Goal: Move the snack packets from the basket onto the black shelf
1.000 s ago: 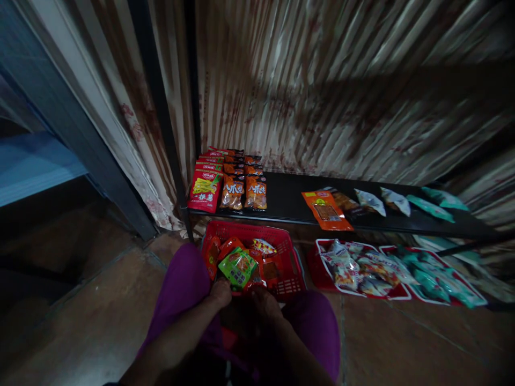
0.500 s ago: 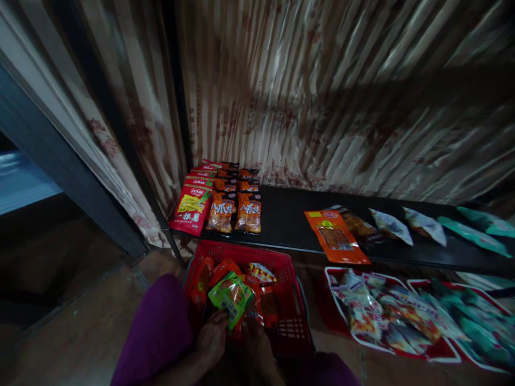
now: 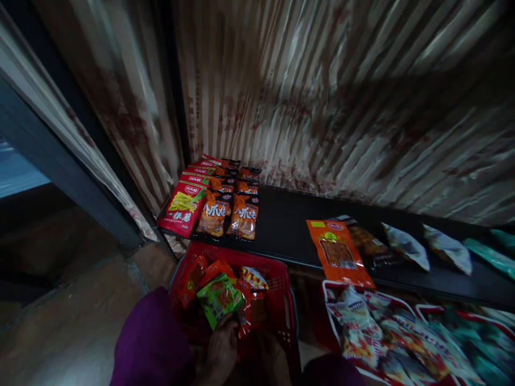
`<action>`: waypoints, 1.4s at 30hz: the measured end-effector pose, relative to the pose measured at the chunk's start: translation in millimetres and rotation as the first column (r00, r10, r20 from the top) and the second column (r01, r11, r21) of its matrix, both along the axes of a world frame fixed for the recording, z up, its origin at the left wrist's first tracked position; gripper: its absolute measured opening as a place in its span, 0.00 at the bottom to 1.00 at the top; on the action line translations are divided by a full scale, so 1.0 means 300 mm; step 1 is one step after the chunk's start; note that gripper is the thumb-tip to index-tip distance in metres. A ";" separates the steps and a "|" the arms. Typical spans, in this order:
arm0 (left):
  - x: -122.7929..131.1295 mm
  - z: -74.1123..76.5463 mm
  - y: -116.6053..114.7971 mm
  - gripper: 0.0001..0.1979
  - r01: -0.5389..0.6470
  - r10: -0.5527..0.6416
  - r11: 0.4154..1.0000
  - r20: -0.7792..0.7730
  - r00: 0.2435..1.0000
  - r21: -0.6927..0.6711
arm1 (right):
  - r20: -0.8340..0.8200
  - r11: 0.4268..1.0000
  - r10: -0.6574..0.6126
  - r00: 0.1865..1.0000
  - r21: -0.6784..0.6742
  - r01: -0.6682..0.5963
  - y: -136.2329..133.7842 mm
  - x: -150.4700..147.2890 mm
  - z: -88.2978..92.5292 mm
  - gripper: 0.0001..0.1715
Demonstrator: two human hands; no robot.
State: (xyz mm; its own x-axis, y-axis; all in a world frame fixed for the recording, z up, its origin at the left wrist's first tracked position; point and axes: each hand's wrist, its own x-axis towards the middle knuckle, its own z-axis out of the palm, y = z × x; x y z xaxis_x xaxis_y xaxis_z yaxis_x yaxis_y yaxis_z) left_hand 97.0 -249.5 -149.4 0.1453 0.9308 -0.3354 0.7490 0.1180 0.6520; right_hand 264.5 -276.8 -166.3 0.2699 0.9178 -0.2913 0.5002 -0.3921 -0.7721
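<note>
A red basket point(image 3: 281, 300) holds orange packets, a yellow-striped packet point(image 3: 254, 278) and a green packet point(image 3: 219, 299). My left hand point(image 3: 223, 343) is over the basket's near part, its fingers at the lower edge of the green packet; whether they grip it is too dark to tell. My right hand point(image 3: 270, 348) reaches into the basket just to the right, below the orange packets, its fingertips lost in shadow. Behind the basket, red packets point(image 3: 185, 206) and orange-brown packets point(image 3: 243, 214) stand in rows on the black shelf point(image 3: 281, 220).
Farther right on the shelf lie an orange packet point(image 3: 338, 252), a brown one point(image 3: 366, 238) and white packets point(image 3: 406, 245). Below are baskets of white packets point(image 3: 358, 321) and green packets point(image 3: 470, 332). A curtain hangs behind; a dark post point(image 3: 80, 171) stands at left.
The view has shifted, so the shelf's right part sits lower and farther right. My right hand now lies lower, off the orange packets. My left hand remains by the green packet.
</note>
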 end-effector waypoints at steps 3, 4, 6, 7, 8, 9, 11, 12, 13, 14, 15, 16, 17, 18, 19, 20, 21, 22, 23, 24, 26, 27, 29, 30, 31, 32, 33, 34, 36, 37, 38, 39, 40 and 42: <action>0.024 -0.010 -0.036 0.23 -0.020 0.018 0.997 0.026 1.000 0.078 | 0.022 0.999 -0.003 1.000 0.045 0.002 0.001 0.060 0.006 0.30; 0.024 -0.013 -0.047 0.23 -0.026 0.024 0.994 0.021 0.999 0.103 | 0.038 0.998 -0.014 0.999 0.067 0.011 -0.002 0.072 0.005 0.30; 0.018 -0.004 -0.061 0.24 -0.030 0.030 0.990 -0.003 1.000 0.139 | 0.061 0.995 -0.035 0.998 0.098 0.029 -0.011 0.073 0.007 0.30; 0.013 0.012 -0.060 0.24 -0.038 0.041 0.987 -0.018 0.999 0.158 | 0.059 0.993 -0.044 0.997 0.109 0.037 -0.015 0.064 0.012 0.31; 0.008 0.037 -0.052 0.24 -0.020 0.024 0.983 -0.020 1.000 0.184 | 0.046 0.991 -0.052 0.998 0.123 0.046 -0.016 0.049 0.022 0.32; 0.005 0.071 -0.036 0.24 0.003 0.001 0.974 -0.017 1.000 0.227 | 0.028 0.989 -0.059 0.998 0.138 0.054 -0.015 0.031 0.039 0.34; 0.006 0.160 0.024 0.25 0.000 0.001 0.930 -0.002 1.000 0.367 | -0.035 0.978 -0.096 0.995 0.182 0.101 -0.001 -0.005 0.091 0.38; 0.009 0.210 0.065 0.24 -0.023 0.022 0.898 0.009 1.000 0.438 | -0.064 0.973 -0.096 0.993 0.203 0.108 0.013 -0.019 0.126 0.40; 0.013 0.262 0.112 0.23 -0.044 0.040 0.861 0.019 0.999 0.506 | -0.088 0.967 -0.104 0.991 0.225 0.121 0.030 -0.028 0.165 0.40; 0.018 0.310 0.163 0.22 -0.077 0.071 0.816 0.033 0.997 0.572 | -0.107 0.959 -0.112 0.988 0.250 0.136 0.053 -0.032 0.207 0.40; 0.024 0.354 0.215 0.22 -0.107 0.101 0.770 0.045 0.994 0.629 | -0.124 0.949 -0.112 0.986 0.282 0.143 0.082 -0.030 0.249 0.39; 0.030 0.391 0.267 0.22 -0.125 0.120 0.727 0.054 0.991 0.675 | -0.142 0.935 -0.107 0.984 0.321 0.148 0.118 -0.024 0.290 0.37; 0.037 0.421 0.318 0.22 -0.140 0.137 0.696 0.062 0.989 0.705 | -0.171 0.922 -0.086 0.981 0.360 0.144 0.160 -0.013 0.329 0.36; 0.045 0.442 0.365 0.23 -0.145 0.144 0.670 0.064 0.988 0.728 | -0.213 0.909 -0.055 0.975 0.393 0.137 0.210 0.000 0.365 0.35; 0.054 0.455 0.409 0.24 -0.142 0.146 0.651 0.060 0.988 0.746 | -0.266 0.898 -0.026 0.964 0.418 0.139 0.266 0.014 0.398 0.35; 0.064 0.462 0.449 0.25 -0.131 0.143 0.639 0.051 0.988 0.758 | -0.325 0.889 -0.001 0.946 0.433 0.150 0.328 0.028 0.425 0.36; 0.074 0.463 0.484 0.26 -0.117 0.141 0.633 0.035 0.989 0.765 | -0.380 0.880 0.012 0.925 0.442 0.170 0.394 0.040 0.448 0.38; 0.084 0.460 0.515 0.26 -0.101 0.141 0.633 0.014 0.990 0.767 | -0.424 0.871 0.015 0.905 0.450 0.196 0.462 0.051 0.466 0.40; 0.093 0.453 0.541 0.26 -0.084 0.143 0.639 -0.010 0.990 0.764 | -0.453 0.862 0.015 0.891 0.457 0.218 0.531 0.059 0.477 0.42; 0.101 0.445 0.564 0.26 -0.069 0.146 0.648 -0.035 0.989 0.758 | -0.467 0.857 0.016 0.884 0.462 0.228 0.598 0.064 0.483 0.44; 0.113 0.427 0.599 0.27 -0.049 0.160 0.666 -0.079 0.984 0.744 | -0.442 0.862 0.024 0.896 0.463 0.206 0.720 0.065 0.479 0.47; 0.117 0.418 0.614 0.27 -0.042 0.167 0.672 -0.095 0.981 0.739 | -0.415 0.869 0.029 0.909 0.460 0.182 0.774 0.062 0.472 0.48; 0.122 0.402 0.638 0.29 -0.040 0.182 0.676 -0.115 0.976 0.736 | -0.365 0.884 0.038 0.930 0.446 0.139 0.862 0.048 0.454 0.50; 0.124 0.395 0.648 0.29 -0.042 0.191 0.676 -0.120 0.974 0.736 | -0.356 0.892 0.038 0.934 0.434 0.130 0.896 0.039 0.446 0.51; 0.126 0.389 0.657 0.29 -0.043 0.197 0.675 -0.124 0.973 0.737 | -0.358 0.898 0.032 0.933 0.419 0.130 0.923 0.030 0.440 0.51; 0.129 0.384 0.664 0.30 -0.039 0.199 0.672 -0.129 0.971 0.739 | -0.364 0.902 0.024 0.931 0.409 0.137 0.943 0.020 0.436 0.50; 0.132 0.379 0.671 0.30 -0.032 0.198 0.669 -0.136 0.971 0.743 | -0.369 0.903 0.016 0.929 0.405 0.145 0.958 0.010 0.434 0.49; 0.135 0.374 0.676 0.30 -0.022 0.194 0.664 -0.144 0.970 0.748 | -0.371 0.899 0.013 0.928 0.410 0.151 0.968 0.002 0.434 0.48; 0.142 0.364 0.685 0.30 -0.004 0.192 0.652 -0.160 0.968 0.758 | -0.373 0.886 0.029 0.927 0.439 0.149 0.973 -0.012 0.432 0.45; 0.145 0.359 0.689 0.30 0.000 0.197 0.646 -0.167 0.966 0.763 | -0.375 0.878 0.041 0.926 0.456 0.145 0.972 -0.017 0.430 0.44; 0.148 0.354 0.693 0.30 0.004 0.203 0.642 -0.174 0.964 0.767 | -0.375 0.871 0.052 0.926 0.471 0.141 0.968 -0.021 0.426 0.43; 0.150 0.350 0.697 0.30 0.007 0.208 0.638 -0.181 0.961 0.770 | -0.371 0.864 0.062 0.926 0.484 0.136 0.964 -0.024 0.421 0.42; 0.152 0.347 0.700 0.30 0.012 0.210 0.633 -0.187 0.960 0.774 | -0.365 0.858 0.069 0.929 0.496 0.131 0.960 -0.026 0.415 0.41; 0.153 0.343 0.706 0.29 0.025 0.206 0.625 -0.195 0.959 0.781 | -0.342 0.844 0.075 0.937 0.522 0.123 0.954 -0.026 0.400 0.39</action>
